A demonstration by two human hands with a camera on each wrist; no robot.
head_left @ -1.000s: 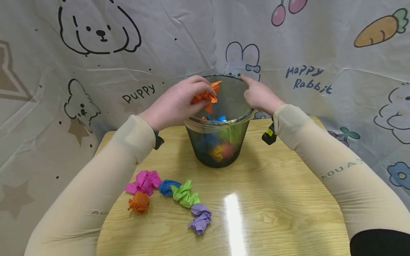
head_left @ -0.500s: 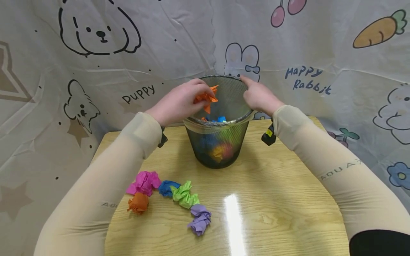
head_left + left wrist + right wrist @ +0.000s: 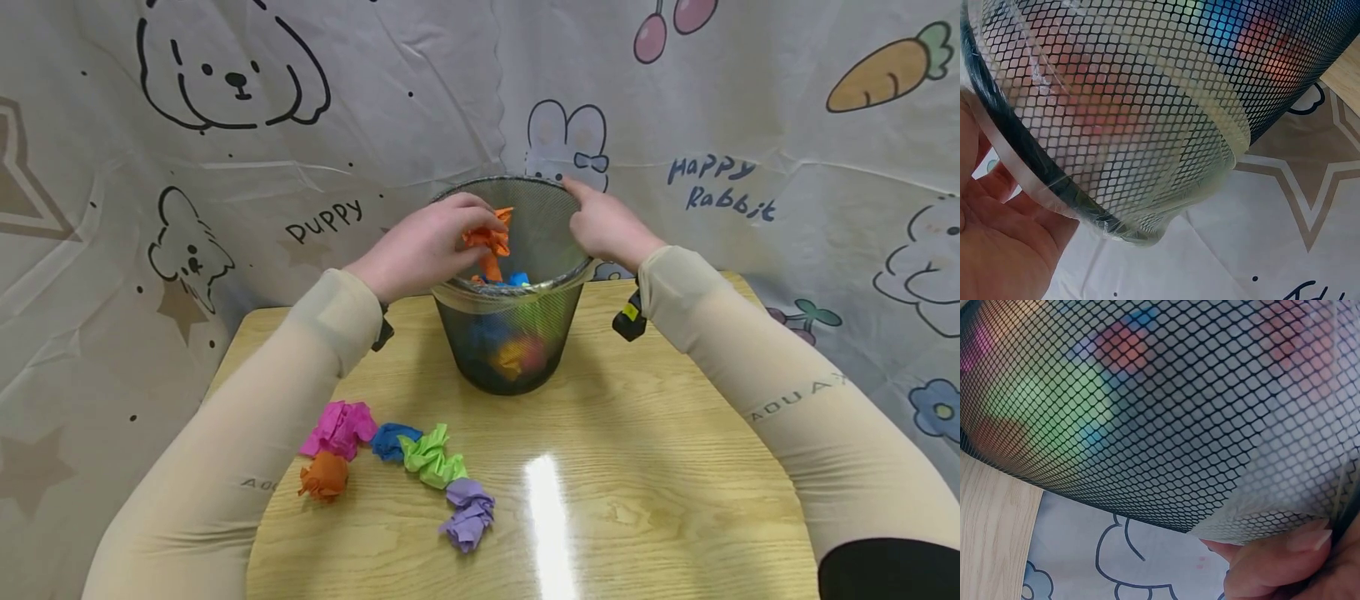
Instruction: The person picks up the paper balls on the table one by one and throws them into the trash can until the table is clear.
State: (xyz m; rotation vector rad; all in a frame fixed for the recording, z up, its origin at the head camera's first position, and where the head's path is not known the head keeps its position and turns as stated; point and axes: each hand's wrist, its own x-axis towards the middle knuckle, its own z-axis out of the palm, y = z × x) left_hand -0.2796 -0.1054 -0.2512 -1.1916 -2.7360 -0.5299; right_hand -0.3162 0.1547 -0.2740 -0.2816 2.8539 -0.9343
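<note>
My left hand [image 3: 431,242] reaches over the left rim of a black mesh wastebasket [image 3: 510,367] and holds a crumpled orange paper [image 3: 491,237] between thumb and fingers, inside the mouth. A clear liner bag is folded over the rim, with its edge visible in the left wrist view. On the basket's right side, my right hand [image 3: 609,223] grips the rim; its thumb [image 3: 1279,556] lies against the outside in the right wrist view. Crumpled papers in several colours show through the mesh, among them a green one [image 3: 1054,400]. Part of the held paper is hidden by the left fingers.
On the wooden table [image 3: 637,467], left of centre, lie crumpled papers: pink [image 3: 341,429], orange [image 3: 325,476], blue [image 3: 393,442], green [image 3: 433,457] and purple [image 3: 469,513]. A printed cloth [image 3: 420,100] hangs directly behind the basket.
My left hand has shifted slightly right and down, and the orange paper sits lower in the basket's mouth. The right hand has stayed at the rim.
</note>
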